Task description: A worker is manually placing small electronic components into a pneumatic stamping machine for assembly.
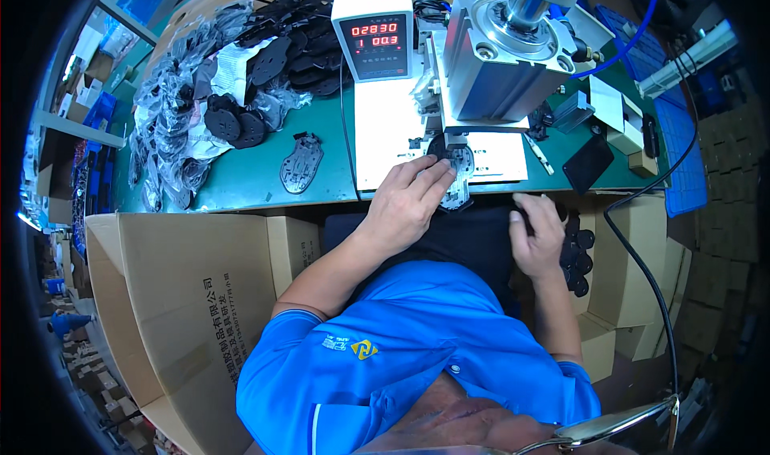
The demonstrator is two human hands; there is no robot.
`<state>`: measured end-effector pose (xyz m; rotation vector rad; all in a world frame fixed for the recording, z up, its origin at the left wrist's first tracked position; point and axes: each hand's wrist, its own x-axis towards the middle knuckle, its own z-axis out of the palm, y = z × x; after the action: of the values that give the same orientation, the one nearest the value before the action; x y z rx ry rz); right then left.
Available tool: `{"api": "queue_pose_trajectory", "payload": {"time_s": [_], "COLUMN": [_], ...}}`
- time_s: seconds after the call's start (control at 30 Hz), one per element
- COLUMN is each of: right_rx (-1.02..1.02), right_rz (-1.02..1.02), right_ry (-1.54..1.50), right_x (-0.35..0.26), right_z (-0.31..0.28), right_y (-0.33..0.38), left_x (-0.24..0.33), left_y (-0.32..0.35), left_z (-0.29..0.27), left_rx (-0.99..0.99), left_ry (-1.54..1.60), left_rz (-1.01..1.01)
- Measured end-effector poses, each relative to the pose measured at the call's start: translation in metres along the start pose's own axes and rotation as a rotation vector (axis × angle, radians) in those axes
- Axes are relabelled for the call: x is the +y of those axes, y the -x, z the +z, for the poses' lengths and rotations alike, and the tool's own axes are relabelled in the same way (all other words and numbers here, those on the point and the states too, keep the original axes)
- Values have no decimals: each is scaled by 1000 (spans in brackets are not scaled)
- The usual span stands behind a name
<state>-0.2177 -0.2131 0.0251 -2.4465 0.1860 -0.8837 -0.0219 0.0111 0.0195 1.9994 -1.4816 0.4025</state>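
My left hand [407, 202] reaches over the table's front edge, its fingers close together on a dark, rounded plastic shell part [458, 190]. That part lies on the white base plate [499, 156] under the press head, and its near end sticks out past the edge. The left thumb is mostly hidden. To the right, my right hand [537, 234] hovers in front of the table, fingers bent and apart from the thumb, nothing seen in it. The metal pneumatic press [507, 74] stands above the part. A similar loose shell [301, 164] lies on the green tabletop.
A white counter box [374, 34] with a red display stands left of the press. Heaped black parts and plastic bags [188, 106] fill the back left. Open cartons [192, 294] flank me; the right one holds black parts [576, 254]. A black cable [642, 254] hangs at right.
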Motion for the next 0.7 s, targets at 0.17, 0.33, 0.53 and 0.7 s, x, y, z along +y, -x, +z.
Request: {"api": "queue_pose_trajectory", "payload": {"time_s": [0.17, 0.33, 0.53, 0.7], "right_rx": [-153, -127, -87, -57], "right_rz": [-121, -154, -143, -135], "right_ry": [-13, -31, -37, -31], "right_x": [-19, -4, -4, -4], "right_z": [33, 63, 76, 80], "right_y": [-40, -40, -32, -32], "left_x": [2, 0, -47, -75], "left_y": [4, 9, 61, 91], "left_z": [-5, -7, -50, -72], "left_rx": [-19, -10, 166, -39], "left_ry": [-17, 72, -237, -543], "left_rz": [-27, 21, -349, -705]}}
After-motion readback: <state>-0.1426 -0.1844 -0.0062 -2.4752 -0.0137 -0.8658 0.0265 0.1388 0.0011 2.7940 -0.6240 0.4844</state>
